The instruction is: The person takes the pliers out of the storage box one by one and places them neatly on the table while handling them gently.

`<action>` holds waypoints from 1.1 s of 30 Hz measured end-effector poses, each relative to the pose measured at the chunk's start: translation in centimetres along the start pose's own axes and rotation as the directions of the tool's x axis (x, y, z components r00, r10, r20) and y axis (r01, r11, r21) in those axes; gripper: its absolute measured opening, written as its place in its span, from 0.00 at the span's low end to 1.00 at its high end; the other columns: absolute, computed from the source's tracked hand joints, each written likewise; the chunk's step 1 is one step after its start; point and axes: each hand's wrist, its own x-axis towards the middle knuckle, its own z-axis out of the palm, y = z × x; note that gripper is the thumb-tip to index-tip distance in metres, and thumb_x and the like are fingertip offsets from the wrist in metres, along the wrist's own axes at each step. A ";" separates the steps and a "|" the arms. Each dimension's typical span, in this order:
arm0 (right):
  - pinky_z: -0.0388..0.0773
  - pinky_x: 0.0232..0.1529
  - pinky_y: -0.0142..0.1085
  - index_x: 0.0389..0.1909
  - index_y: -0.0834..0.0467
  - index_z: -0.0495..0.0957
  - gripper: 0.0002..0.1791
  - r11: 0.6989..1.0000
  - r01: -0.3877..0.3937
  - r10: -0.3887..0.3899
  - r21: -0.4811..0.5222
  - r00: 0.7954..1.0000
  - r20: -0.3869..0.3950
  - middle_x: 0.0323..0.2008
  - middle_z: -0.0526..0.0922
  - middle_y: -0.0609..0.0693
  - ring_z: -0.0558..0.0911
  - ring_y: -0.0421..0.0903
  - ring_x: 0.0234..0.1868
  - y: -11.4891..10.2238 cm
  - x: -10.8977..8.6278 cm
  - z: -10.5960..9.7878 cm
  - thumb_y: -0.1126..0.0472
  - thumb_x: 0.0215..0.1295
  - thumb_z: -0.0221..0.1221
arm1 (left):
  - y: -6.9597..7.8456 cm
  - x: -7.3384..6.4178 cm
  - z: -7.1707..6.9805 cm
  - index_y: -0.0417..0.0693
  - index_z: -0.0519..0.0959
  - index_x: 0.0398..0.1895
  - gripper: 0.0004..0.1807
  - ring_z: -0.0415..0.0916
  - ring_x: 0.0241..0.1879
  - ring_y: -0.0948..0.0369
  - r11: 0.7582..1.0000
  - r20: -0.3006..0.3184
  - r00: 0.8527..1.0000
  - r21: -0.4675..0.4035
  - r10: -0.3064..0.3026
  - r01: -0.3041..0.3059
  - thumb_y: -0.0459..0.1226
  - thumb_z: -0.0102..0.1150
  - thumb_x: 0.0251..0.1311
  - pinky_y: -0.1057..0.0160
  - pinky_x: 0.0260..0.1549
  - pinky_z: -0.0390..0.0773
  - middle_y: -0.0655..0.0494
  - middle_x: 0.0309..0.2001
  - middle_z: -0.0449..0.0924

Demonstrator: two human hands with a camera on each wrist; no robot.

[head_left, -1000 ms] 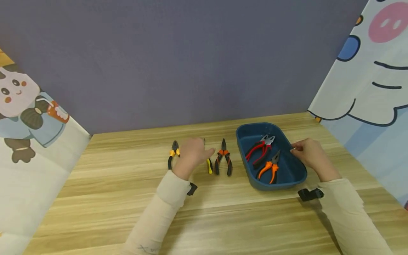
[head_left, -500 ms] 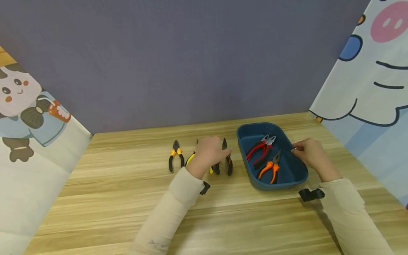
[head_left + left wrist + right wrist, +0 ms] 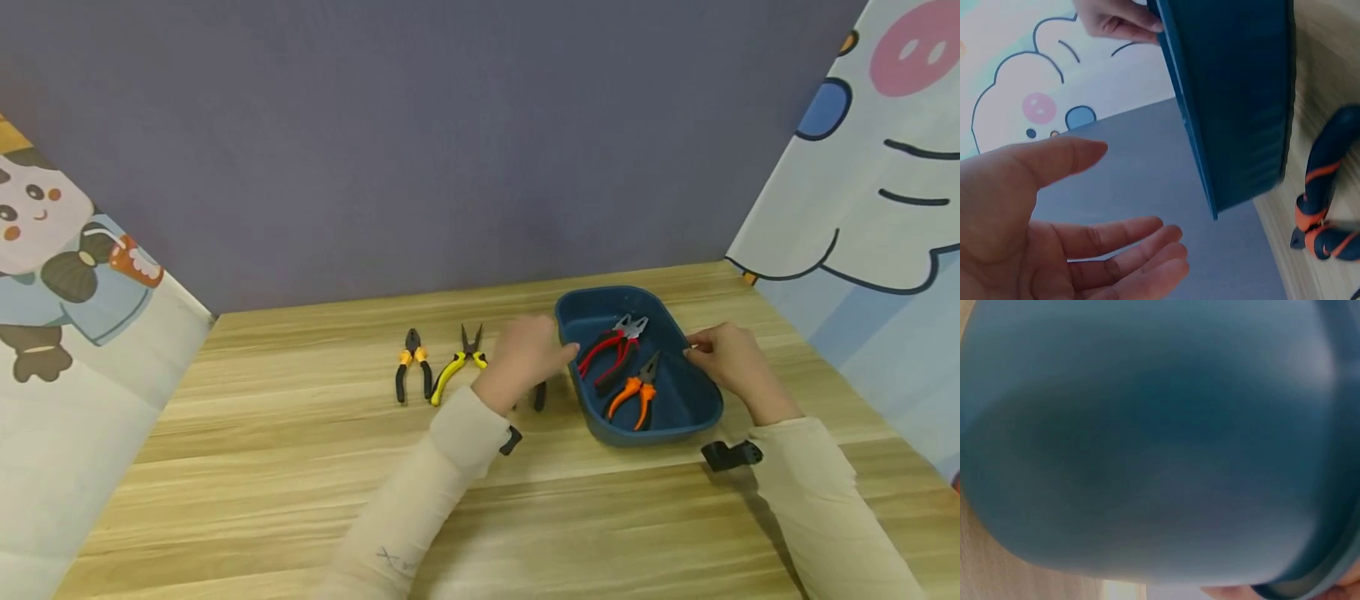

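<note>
My left hand [image 3: 527, 357], fingers apart and nothing in its grasp, hovers just left of the blue plastic bin [image 3: 693, 387]. Below it on the table lie black-and-orange pliers [image 3: 1319, 206], mostly covered by the hand in the head view. My right hand [image 3: 731, 367] pinches the bin's right rim between thumb and fingers. Inside the bin are two red-handled pliers [image 3: 617, 350] with silver heads, overlapping, and orange-handled long-nose pliers [image 3: 637, 393]. The left wrist view shows the left palm [image 3: 1029, 231] beside the bin's outer wall.
Yellow-handled long-nose pliers [image 3: 456, 367] and black-and-yellow pliers [image 3: 412, 367] lie left of my left hand on the wooden table [image 3: 247, 467]. A grey panel [image 3: 465, 150] rises behind the table. Cartoon-printed sheets [image 3: 847, 192] hang at both sides.
My left hand has moved right, passing over the yellow-handled and black-and-orange pliers up to the bin's left rim. The right hand keeps its hold on the bin, which stays in place.
</note>
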 end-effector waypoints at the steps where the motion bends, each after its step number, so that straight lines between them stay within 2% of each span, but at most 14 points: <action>1: 0.76 0.32 0.53 0.41 0.77 0.78 0.16 1.000 0.002 -0.002 -0.001 1.000 -0.004 0.29 0.83 0.67 0.81 0.61 0.28 0.0 0.0 0.0 0.67 0.58 0.59 | 0.2 0.1 0.1 0.51 0.62 0.08 0.29 0.54 0.09 0.67 1.000 -0.001 1.000 0.002 0.005 -0.005 0.53 0.55 0.62 0.70 0.10 0.56 0.62 0.09 0.53; 11: 0.76 0.33 0.53 0.40 0.77 0.78 0.15 1.000 0.008 -0.008 0.003 1.000 -0.012 0.28 0.83 0.67 0.81 0.61 0.29 0.1 0.2 0.1 0.67 0.58 0.60 | 1.7 1.0 1.2 0.51 0.66 0.11 0.25 0.56 0.10 0.66 0.998 -0.016 0.998 0.005 0.066 -0.066 0.52 0.57 0.62 0.70 0.10 0.58 0.60 0.12 0.57; 18: 0.76 0.33 0.53 0.41 0.77 0.78 0.16 1.000 -0.011 0.011 0.013 1.000 -0.007 0.29 0.83 0.67 0.81 0.61 0.29 0.1 0.2 0.0 0.67 0.58 0.60 | 2.7 1.9 2.1 0.50 0.65 0.13 0.24 0.56 0.11 0.66 0.994 0.001 0.995 0.029 0.104 -0.104 0.51 0.56 0.62 0.71 0.11 0.57 0.60 0.13 0.57; 27: 0.77 0.33 0.52 0.43 0.77 0.77 0.16 1.000 -0.028 0.027 0.007 0.999 0.016 0.30 0.83 0.68 0.81 0.62 0.31 0.0 0.1 -0.1 0.66 0.59 0.59 | 3.3 3.3 3.8 0.50 0.67 0.17 0.21 0.61 0.20 0.64 0.987 0.002 0.989 0.062 0.150 -0.150 0.51 0.60 0.59 0.70 0.16 0.61 0.59 0.18 0.62; 33: 0.76 0.33 0.53 0.42 0.77 0.77 0.16 1.000 -0.017 0.017 0.002 1.000 0.014 0.30 0.83 0.68 0.81 0.62 0.30 0.1 0.2 0.0 0.67 0.59 0.59 | 3.5 3.9 4.3 0.50 0.65 0.12 0.23 0.58 0.13 0.66 0.987 0.021 0.987 0.027 0.157 -0.157 0.49 0.60 0.60 0.70 0.14 0.60 0.61 0.12 0.57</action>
